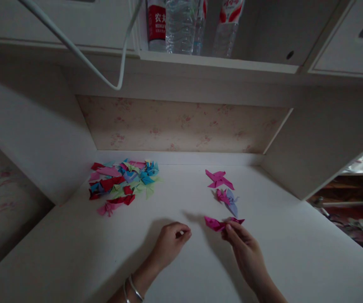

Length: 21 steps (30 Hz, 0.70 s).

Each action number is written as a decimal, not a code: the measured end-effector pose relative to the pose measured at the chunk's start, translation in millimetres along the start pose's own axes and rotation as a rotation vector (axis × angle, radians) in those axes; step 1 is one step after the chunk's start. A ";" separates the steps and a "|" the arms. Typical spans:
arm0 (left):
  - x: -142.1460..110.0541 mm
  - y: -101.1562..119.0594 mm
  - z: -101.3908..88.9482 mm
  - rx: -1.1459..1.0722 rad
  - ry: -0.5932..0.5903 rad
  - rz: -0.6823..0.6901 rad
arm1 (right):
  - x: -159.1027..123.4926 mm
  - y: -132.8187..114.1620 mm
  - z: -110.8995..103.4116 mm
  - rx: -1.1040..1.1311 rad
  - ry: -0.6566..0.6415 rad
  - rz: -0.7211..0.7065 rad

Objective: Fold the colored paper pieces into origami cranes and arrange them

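Note:
My right hand [246, 248] pinches a magenta folded-paper figure [215, 224] between thumb and fingers, just above the white desk. Its pointed ends stick out on both sides of the fingertips, and its middle is partly hidden by them. My left hand [172, 242] is closed, thumb tip against curled fingers, with nothing visible in it. Beyond the right hand lie a magenta pinwheel-shaped paper [219, 179], a small magenta origami piece [222, 196] and a pale purple one [231, 203] touching it. At the back left is a pile of many-coloured origami pieces [118, 181].
The white desk [131, 252] sits in an alcove with side panels and a floral back wall [175, 124]. Above, a shelf [219, 62] holds several plastic bottles [181, 27]. A white cable [83, 59] hangs down at the upper left.

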State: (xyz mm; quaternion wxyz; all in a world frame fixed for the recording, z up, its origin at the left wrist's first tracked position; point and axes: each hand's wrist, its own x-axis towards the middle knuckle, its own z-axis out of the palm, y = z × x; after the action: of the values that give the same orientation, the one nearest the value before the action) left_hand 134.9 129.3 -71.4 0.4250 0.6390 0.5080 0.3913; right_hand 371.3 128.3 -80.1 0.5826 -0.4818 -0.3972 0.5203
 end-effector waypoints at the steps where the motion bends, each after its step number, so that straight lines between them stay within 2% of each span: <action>1: 1.5 6.6 6.1 0.051 -0.022 0.041 | 2.3 -9.5 -13.5 -0.021 0.036 -0.016; 6: 24.2 36.8 51.4 0.260 -0.136 0.188 | 22.1 -44.2 -75.9 -0.202 0.237 -0.081; 10: 47.2 44.4 85.8 0.399 -0.167 0.231 | 35.2 -45.1 -109.8 -0.323 0.301 -0.088; 15: 57.9 39.9 109.8 0.520 -0.136 0.229 | 38.2 -31.6 -129.1 -0.443 0.304 -0.023; 21: 64.1 35.5 120.0 0.516 -0.119 0.276 | 38.7 -19.0 -138.4 -0.547 0.257 -0.001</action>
State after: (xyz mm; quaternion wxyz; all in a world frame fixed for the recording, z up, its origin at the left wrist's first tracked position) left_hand 269.3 170.4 -73.6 0.2202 0.8108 0.4731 0.2651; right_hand 514.6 146.2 -93.5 0.4769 -0.6825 -0.4457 0.3287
